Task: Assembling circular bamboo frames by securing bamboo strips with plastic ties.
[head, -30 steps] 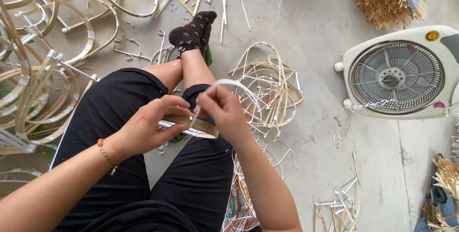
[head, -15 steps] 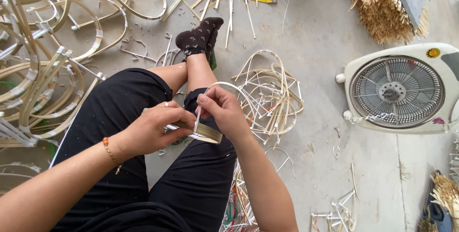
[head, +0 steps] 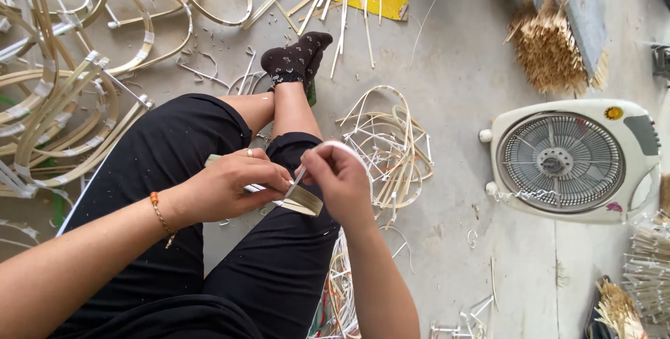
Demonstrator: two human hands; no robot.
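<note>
Head view: we note the left hand gripping a flat bamboo strip lying left-to-right over our lap, while the right hand, just beside, pinches white binding tape at its near end.

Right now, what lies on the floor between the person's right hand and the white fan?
In the head view, a loose pile of bent cane loops lies between the right hand and the fan; past it, bare grey floor with a few scraps.

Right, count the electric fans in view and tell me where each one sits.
1. A white box fan lies flat on the concrete floor, grille up, at the picture's right, beyond the right hand. Others may lie outside the frame.
</note>
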